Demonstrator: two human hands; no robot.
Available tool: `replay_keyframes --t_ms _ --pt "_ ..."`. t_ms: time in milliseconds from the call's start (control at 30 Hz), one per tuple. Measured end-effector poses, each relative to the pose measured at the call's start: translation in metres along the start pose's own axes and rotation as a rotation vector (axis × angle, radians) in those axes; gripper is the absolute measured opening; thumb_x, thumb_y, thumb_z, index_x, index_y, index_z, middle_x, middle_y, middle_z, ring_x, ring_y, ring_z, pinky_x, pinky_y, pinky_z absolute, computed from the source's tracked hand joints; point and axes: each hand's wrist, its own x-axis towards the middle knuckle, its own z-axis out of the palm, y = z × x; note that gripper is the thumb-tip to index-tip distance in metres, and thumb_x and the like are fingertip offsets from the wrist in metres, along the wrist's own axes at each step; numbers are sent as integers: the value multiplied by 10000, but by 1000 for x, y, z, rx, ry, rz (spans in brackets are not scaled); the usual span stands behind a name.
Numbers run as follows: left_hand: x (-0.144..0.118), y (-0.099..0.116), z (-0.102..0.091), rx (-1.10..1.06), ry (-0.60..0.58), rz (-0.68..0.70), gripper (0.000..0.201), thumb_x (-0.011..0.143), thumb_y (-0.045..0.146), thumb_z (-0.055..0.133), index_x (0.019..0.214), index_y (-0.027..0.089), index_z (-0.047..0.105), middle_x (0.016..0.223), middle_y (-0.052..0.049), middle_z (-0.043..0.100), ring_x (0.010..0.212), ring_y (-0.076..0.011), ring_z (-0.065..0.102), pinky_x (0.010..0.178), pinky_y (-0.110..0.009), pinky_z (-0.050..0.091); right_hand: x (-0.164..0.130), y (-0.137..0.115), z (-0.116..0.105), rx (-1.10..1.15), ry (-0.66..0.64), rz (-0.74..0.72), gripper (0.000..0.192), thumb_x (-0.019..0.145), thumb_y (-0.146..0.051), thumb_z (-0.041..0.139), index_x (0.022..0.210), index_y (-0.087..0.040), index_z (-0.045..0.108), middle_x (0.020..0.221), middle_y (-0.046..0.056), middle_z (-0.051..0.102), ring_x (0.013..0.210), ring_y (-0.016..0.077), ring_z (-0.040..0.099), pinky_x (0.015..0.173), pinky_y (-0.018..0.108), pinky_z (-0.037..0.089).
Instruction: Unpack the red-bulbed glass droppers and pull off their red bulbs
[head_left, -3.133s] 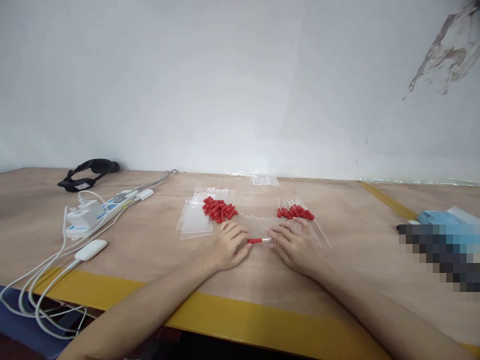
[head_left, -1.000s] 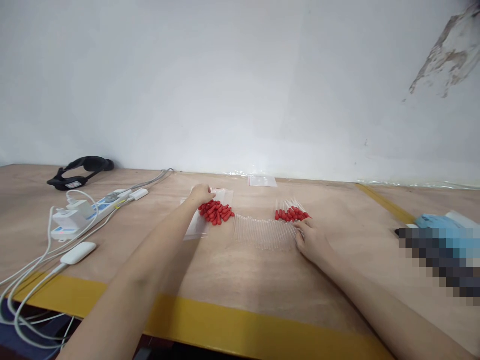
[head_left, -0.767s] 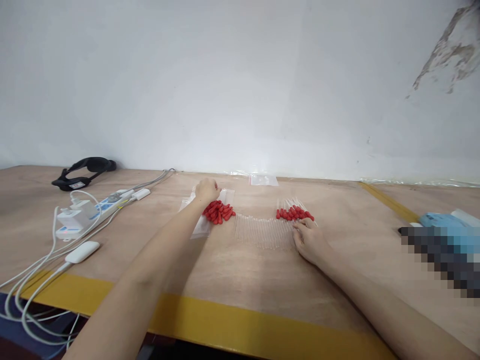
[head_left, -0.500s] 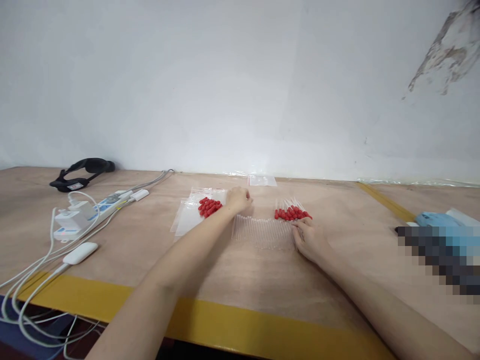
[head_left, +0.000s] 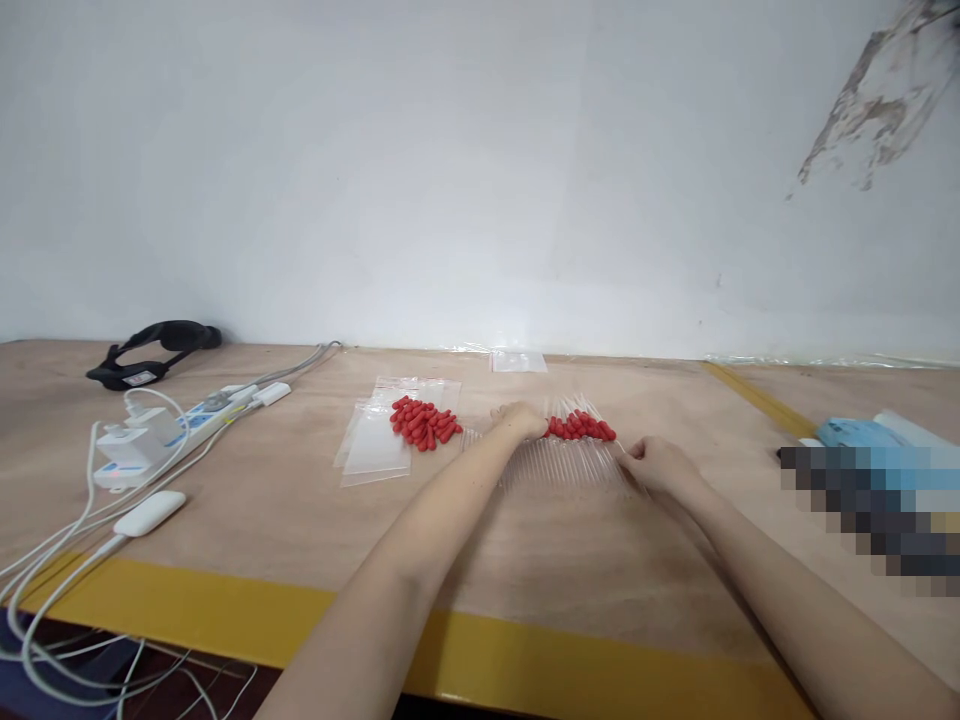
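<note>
Several thin clear tubes lie side by side in a row on the table. At the row's right end, my right hand pinches one clear tube between thumb and fingers. My left hand is closed above the row, its fingertips beside red stoppers; what it holds is hidden. Behind the row lies a group of clear tubes with red stoppers at their near ends. A heap of loose red stoppers rests on clear zip bags to the left.
A white power strip with plugs and cables runs along the left, near a black strap-like headset. Another small bag lies by the wall. At the right are a blue packet and a blurred dark object. Yellow tape edges the table.
My left hand has moved right, from near the loose stoppers to the stoppered tubes. My right hand has shifted right with a tube, slightly away from the row. The view has shifted a little.
</note>
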Motion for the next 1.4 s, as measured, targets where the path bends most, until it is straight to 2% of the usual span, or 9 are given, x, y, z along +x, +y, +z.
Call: replay_keyframes --t_ms 233,500,767,900,1000,1100,1200,1300,1400 --pt "7 8 5 -30 -32 -11 469 608 544 575 927 206 640 1077 -118 612 1072 -286 503 878 -365 344 -2 -5 -2 -139 -28 -44 279 713 -324 442 513 -175 567 631 103 624 642 232 595 535 288 356" --pt "-1 -2 -5 -61 11 -25 479 614 547 564 868 149 650 990 -141 640 983 -301 549 810 -362 371 -24 -42 -4 3 -4 -177 293 761 -335 372 608 -177 565 670 72 637 667 197 592 558 262 354" --pt "-48 -47 -28 -76 240 147 263 802 351 403 812 160 584 926 -114 627 908 -253 564 730 -330 391 -36 -96 13 -218 111 -305 266 756 -235 400 657 -115 616 723 150 646 726 253 606 750 405 335" --pt "-84 -80 -29 -87 330 289 185 851 275 345 885 176 498 861 -63 598 804 -181 560 685 -279 395 -31 -96 13 -234 133 -302 238 750 -242 428 655 -115 605 714 143 640 710 245 597 743 403 332" --pt "-108 -108 -20 -93 425 466 159 871 257 320 842 183 458 803 -42 561 739 -168 543 641 -272 394 -24 -84 7 -160 265 -349 272 785 -325 407 688 -136 577 695 108 619 691 222 576 690 354 351" --pt "-121 -129 -7 -90 476 591 140 873 246 328 817 185 441 769 -30 533 706 -158 525 636 -271 397 -23 -69 2 54 401 -487 293 816 -369 391 669 -161 536 656 63 579 653 175 539 620 284 362" --pt "-128 -136 4 -73 488 673 155 878 263 343 790 184 444 734 -22 516 671 -149 511 617 -265 405 -34 -63 8 252 511 -735 272 837 -369 397 791 -154 559 803 85 592 774 170 536 682 276 381" --pt "-131 -131 11 -58 489 742 170 885 270 349 797 185 467 742 -22 526 676 -141 517 614 -255 419 -53 -67 20 167 541 -972 303 829 -361 445 1029 -162 555 1022 116 580 955 207 502 817 348 337" --pt "-134 -127 16 -47 520 813 180 889 269 351 807 185 488 759 -26 543 698 -135 529 646 -255 436 -66 -74 30 15 537 -1091 283 829 -326 474 1064 -196 563 980 85 615 940 204 508 866 391 271"
